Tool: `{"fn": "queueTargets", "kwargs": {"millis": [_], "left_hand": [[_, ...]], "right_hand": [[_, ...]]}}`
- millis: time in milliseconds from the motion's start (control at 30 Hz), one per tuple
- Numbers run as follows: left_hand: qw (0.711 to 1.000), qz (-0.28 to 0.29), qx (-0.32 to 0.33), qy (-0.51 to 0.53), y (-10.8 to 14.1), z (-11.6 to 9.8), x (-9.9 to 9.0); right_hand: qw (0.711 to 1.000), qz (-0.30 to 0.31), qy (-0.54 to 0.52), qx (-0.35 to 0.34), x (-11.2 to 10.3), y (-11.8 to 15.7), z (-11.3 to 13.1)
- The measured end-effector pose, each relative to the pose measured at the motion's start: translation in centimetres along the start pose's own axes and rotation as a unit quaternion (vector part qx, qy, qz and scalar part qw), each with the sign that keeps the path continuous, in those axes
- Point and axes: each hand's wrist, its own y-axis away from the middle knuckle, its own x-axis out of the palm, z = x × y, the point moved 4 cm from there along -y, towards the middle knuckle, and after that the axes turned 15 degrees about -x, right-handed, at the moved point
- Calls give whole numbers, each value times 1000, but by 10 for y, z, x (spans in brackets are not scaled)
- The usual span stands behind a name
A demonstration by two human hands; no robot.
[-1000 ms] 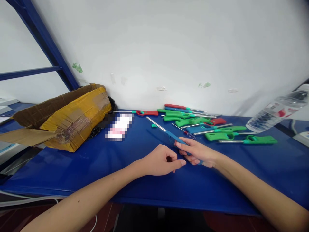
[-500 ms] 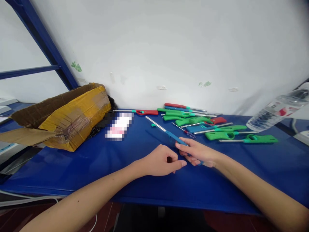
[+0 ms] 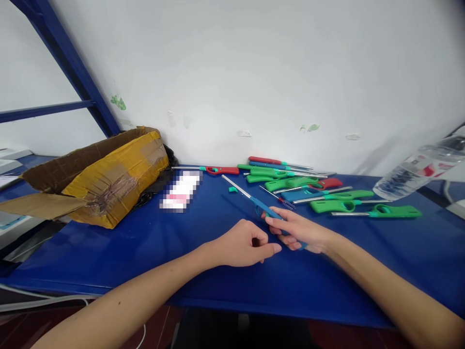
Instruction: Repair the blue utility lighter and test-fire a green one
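surface (image 3: 109,252): blue, near edge cut off by frame
box (image 3: 109,179): yellow-taped cardboard, far left, flap open, inside not visible
bottle (image 3: 417,172): clear plastic, lying at right edge, partly cut off
lighter pile (image 3: 312,186): green, red, blue long-nozzle lighters by wall
right hand (image 3: 298,230): closed around blue lighter (image 3: 259,206), handle mostly hidden, nozzle points toward wall
left hand (image 3: 243,242): loose fist, resting on surface, just beside right; contents can't tell
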Motion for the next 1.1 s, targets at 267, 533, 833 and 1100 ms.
{"fn": "queueTargets", "kwargs": {"millis": [267, 533, 833, 1100], "left_hand": [[1000, 2, -17, -2, -1, 2, 1], [1000, 6, -6, -6, -1, 2, 2], [1000, 6, -15, -5, -1, 3, 1], [1000, -1, -17, 2, -3, 2, -2]], "right_hand": [[999, 9, 36, -4, 3, 0, 2], [1000, 14, 26, -10, 1, 0, -1], [1000, 18, -12, -4, 1, 1, 0], [997, 64, -41, -26, 1, 5, 7]]}}
